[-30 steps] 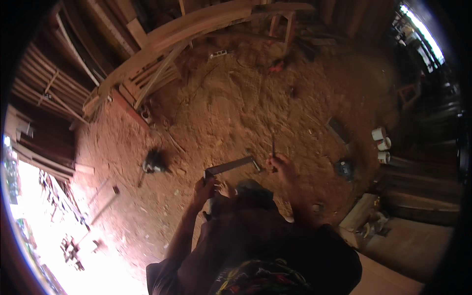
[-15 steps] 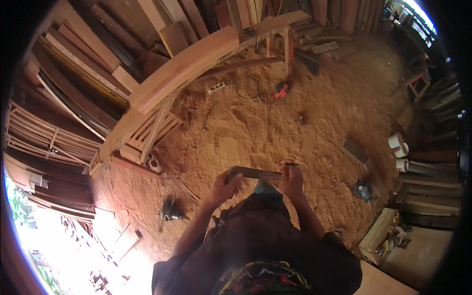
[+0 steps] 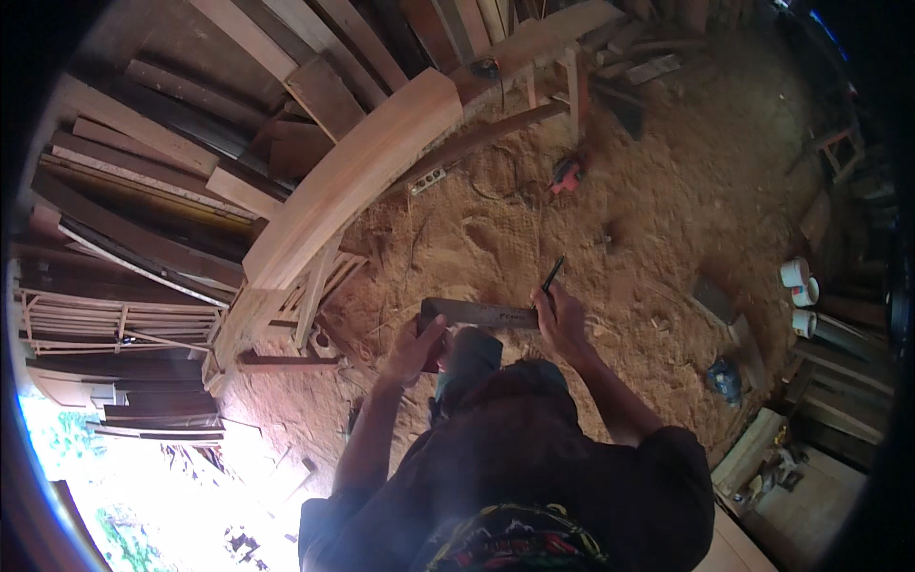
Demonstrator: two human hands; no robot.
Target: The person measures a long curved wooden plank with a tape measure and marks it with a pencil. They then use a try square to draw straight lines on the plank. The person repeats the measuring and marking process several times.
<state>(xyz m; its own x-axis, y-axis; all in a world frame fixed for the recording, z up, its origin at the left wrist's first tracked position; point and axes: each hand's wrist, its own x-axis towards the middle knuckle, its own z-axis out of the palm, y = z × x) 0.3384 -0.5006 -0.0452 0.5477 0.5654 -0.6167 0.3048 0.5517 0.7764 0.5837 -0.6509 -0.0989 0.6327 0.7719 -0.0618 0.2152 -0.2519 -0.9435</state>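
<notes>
My left hand (image 3: 414, 353) is closed around the left end of a short, flat wooden board (image 3: 484, 314) with dark handwritten marks near its right end. The board lies roughly level in front of my body. At its right end is my right hand (image 3: 564, 324), closed on a slim dark pen (image 3: 553, 274) that points up and away. Whether the right fingers also press on the board, I cannot tell.
Ahead on the left, a long thick plank (image 3: 357, 176) rests on a wooden workbench. A power strip (image 3: 428, 182) and a red power tool (image 3: 566, 175) lie on the sawdust floor. White buckets (image 3: 794, 274) stand at right; lumber leans along the walls.
The pen has swung from lying sideways to pointing away from me. The board now shows its marked face more fully. My view has shifted, and a leg shows below the board.
</notes>
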